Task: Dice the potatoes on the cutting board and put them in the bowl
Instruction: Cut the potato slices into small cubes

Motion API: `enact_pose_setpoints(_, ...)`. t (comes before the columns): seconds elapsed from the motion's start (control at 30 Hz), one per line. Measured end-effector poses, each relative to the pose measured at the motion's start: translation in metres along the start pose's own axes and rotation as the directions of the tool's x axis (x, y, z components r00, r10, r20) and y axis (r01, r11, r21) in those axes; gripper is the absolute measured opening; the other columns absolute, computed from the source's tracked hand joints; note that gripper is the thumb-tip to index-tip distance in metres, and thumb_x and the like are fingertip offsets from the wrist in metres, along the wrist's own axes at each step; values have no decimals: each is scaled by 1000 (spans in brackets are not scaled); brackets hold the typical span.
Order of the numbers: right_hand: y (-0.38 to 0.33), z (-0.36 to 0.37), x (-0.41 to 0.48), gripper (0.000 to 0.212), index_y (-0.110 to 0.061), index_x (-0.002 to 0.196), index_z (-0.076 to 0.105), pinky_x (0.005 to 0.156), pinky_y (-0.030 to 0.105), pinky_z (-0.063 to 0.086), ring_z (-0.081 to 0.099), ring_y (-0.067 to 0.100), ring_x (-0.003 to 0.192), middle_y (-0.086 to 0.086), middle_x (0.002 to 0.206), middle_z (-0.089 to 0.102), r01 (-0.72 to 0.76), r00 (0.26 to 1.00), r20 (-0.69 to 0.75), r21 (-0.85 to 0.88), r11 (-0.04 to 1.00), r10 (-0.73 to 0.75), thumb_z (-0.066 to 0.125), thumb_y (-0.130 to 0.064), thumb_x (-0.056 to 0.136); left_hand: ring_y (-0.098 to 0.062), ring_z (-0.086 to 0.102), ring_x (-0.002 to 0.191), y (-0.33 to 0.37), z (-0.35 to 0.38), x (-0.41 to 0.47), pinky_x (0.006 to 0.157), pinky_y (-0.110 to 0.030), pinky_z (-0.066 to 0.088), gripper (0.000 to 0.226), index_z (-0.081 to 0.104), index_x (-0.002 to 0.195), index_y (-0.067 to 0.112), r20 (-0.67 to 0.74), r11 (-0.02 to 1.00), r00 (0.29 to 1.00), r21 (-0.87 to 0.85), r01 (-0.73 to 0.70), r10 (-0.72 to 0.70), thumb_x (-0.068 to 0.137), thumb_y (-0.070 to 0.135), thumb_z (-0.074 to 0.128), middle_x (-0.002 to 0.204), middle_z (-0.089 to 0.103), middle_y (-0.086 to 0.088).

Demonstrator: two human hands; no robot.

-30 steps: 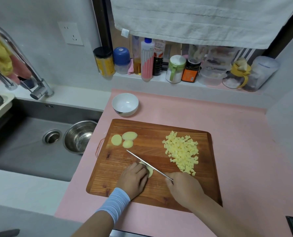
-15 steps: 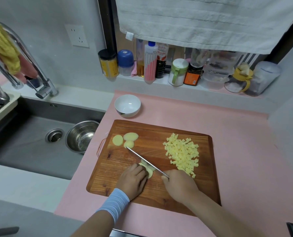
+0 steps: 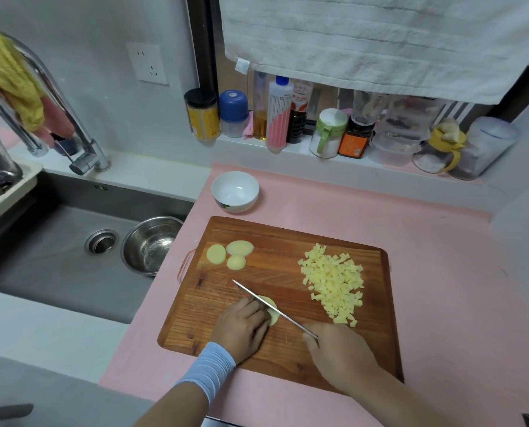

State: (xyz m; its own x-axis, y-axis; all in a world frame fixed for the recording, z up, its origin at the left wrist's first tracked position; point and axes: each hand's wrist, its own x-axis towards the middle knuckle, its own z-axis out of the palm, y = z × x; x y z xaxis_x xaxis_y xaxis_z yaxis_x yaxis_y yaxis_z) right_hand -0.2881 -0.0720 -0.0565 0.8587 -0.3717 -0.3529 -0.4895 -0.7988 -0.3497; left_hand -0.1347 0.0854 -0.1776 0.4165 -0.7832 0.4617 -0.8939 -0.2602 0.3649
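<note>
Knife (image 3: 287,317): barely moved, I see it still across potato slice (image 3: 274,317).
Left hand (image 3: 241,326): fingers curled, holding it.
Right hand (image 3: 338,349): gripping knife, cutting board's (image 3: 287,248) five o'clock.

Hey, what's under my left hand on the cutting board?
A pale potato piece shows past the left hand, with the knife over it. The hand covers the rest, so its full shape is hidden.

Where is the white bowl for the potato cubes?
In the head view, the white bowl sits on the pink counter, just beyond the far left corner of the cutting board, right of the sink.
</note>
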Motion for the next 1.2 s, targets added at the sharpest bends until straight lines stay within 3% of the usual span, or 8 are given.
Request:
enact_pose_setpoints(0.1,0,-3,3,32,-35,74,55,53,17,33,53,7,62,-12,66,55,-23,997,72,3,1000,23,44,-37,104,-18,55,79,-1,1,0,69,-28,49,9,69,82,16,-1,1000,1000,-9,2,-2,90,20,66,87,61,5)
enact_pose_setpoints(0.2,-6,-2,15,41,-32,64,43,52,20,32,51,7,60,-9,64,53,-47,993,109,22,999,45,45,-35,105,-19,56,79,-2,3,-2,68,-31,51,11,68,83,17,12,1000,1000,-21,19,-18,92,21,63,86,61,5)
enact_pose_setpoints(0.37,-23,3,33,32,-27,72,52,66,29,44,60,15,74,-10,72,55,-87,992,97,36,996,83,48,-37,103,-18,56,79,-2,3,-1,69,-31,51,12,68,82,17,19,999,1000,-32,20,-20,92,22,62,87,62,5)
enact_pose_setpoints(0.53,-22,3,35,30,-24,76,57,63,29,42,60,17,72,-6,75,60,-120,989,95,39,992,115,49,-36,102,-18,57,82,-2,2,0,72,-29,51,11,69,85,16,6,1000,1000,-26,4,-4,92,20,62,90,64,4)
enact_pose_setpoints(0.7,-24,3,32,27,-25,79,57,66,29,42,58,19,75,-7,77,59,-105,990,97,23,994,102,47,-36,102,-20,54,77,-1,4,-6,64,-32,49,15,65,82,17,-4,999,1000,36,-11,12,95,23,60,88,61,3)
enact_pose_setpoints(0.87,-23,-3,29,37,-26,68,47,65,31,43,60,19,76,-6,77,60,-83,992,97,23,996,81,46,-38,103,-18,56,78,4,5,-10,62,-33,50,21,67,82,16,-5,998,999,24,51,-51,97,26,56,89,61,5)
enact_pose_setpoints(1.07,-21,-3,8,30,-24,87,62,69,33,49,61,16,75,-6,79,66,-29,998,50,6,1000,29,44,-40,104,-16,54,80,4,4,-9,69,-24,45,16,69,82,16,-24,998,998,-15,55,-55,94,22,61,90,64,4)
enact_pose_setpoints(1.2,-9,-1,0,37,-30,67,45,61,29,44,53,10,65,-8,67,55,-49,996,72,13,999,48,46,-39,103,-16,56,81,4,4,-10,71,-24,48,10,69,84,15,-34,998,998,-36,47,-48,93,19,65,91,64,4)
